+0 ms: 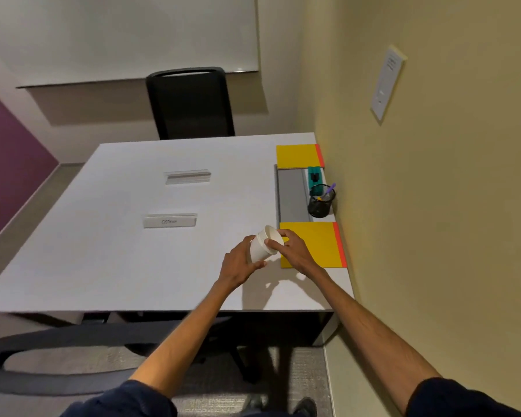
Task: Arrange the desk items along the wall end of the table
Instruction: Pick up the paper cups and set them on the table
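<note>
Both hands hold a white paper cup [263, 243] just above the table [133, 251], near its wall end.

The cup is plain, empty and tilted, its open mouth facing up and away. The left hand [238, 263] wraps its side; the right hand [292, 251] pinches the rim. Behind it lies a yellow pad [313, 245] with an orange edge, then a black mesh pen holder [321, 203], a green item [315, 175] and another yellow pad [297, 156].

A white paper cup [263, 245] is tilted on its side above the desk [133, 251], open mouth toward the wall edge, held between both hands. Along that wall edge lie two yellow pads with orange spines, one [297, 156] at the far corner, one [313, 245] nearer. Between them stand a teal tape dispenser [314, 175] and a black mesh pen holder [321, 202] with a purple pen [329, 190].
</note>
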A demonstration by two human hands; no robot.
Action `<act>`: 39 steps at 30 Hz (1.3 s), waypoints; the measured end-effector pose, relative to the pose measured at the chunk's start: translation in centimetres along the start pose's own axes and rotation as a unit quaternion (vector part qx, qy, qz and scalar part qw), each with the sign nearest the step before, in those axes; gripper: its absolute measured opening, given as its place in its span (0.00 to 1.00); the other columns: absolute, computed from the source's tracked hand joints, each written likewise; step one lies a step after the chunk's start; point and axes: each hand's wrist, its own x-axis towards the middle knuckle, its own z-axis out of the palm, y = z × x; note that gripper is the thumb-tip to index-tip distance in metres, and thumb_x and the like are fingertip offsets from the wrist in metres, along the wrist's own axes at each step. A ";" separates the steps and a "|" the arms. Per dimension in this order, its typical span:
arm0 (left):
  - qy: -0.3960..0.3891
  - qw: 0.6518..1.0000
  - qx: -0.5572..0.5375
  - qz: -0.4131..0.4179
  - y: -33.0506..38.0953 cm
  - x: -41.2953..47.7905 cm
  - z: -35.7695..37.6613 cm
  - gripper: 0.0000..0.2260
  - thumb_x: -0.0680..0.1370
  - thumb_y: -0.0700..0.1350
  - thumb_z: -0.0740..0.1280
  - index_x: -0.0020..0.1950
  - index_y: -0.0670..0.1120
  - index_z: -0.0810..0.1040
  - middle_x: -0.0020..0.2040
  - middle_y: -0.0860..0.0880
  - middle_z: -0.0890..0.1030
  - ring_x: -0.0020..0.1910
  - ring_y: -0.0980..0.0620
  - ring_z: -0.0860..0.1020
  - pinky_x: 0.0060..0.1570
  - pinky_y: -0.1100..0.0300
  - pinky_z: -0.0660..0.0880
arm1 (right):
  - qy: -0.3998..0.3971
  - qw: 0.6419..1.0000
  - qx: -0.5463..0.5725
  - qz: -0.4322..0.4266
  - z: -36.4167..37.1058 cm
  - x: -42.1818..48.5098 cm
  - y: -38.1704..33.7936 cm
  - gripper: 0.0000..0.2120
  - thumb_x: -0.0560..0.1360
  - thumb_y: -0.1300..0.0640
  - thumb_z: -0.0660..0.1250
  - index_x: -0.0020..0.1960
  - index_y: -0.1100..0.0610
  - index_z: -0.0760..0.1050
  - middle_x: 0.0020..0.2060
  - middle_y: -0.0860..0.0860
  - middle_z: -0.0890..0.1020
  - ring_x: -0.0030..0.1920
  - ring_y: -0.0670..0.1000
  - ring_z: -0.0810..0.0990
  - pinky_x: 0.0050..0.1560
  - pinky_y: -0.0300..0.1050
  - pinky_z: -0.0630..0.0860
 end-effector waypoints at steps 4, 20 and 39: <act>0.049 0.998 0.016 -0.031 -2.2 -1.6 -2.6 0.32 0.71 0.51 0.74 0.72 0.48 0.67 0.68 0.47 0.73 0.64 0.43 0.75 0.61 0.47 0.74 | 0.012 0.999 0.023 -0.030 2.1 0.3 -2.6 0.25 0.74 0.48 0.73 0.66 0.58 0.74 0.62 0.54 0.78 0.56 0.54 0.79 0.52 0.42 0.75; 0.247 0.956 -0.083 -0.135 -14.8 -10.3 -15.5 0.31 0.72 0.49 0.74 0.72 0.46 0.66 0.67 0.45 0.70 0.65 0.43 0.72 0.62 0.43 0.72 | 0.085 0.985 0.061 -0.139 18.6 -4.0 -11.6 0.24 0.73 0.52 0.74 0.66 0.56 0.72 0.60 0.51 0.79 0.58 0.52 0.77 0.56 0.48 0.77; 0.394 0.895 -0.122 -0.172 -31.5 -21.9 -29.3 0.31 0.67 0.47 0.78 0.64 0.45 0.67 0.61 0.44 0.78 0.58 0.38 0.78 0.51 0.48 0.77 | -0.002 0.979 -0.015 -0.203 42.0 -8.6 -20.5 0.31 0.69 0.57 0.77 0.67 0.57 0.68 0.63 0.53 0.77 0.62 0.56 0.76 0.61 0.58 0.76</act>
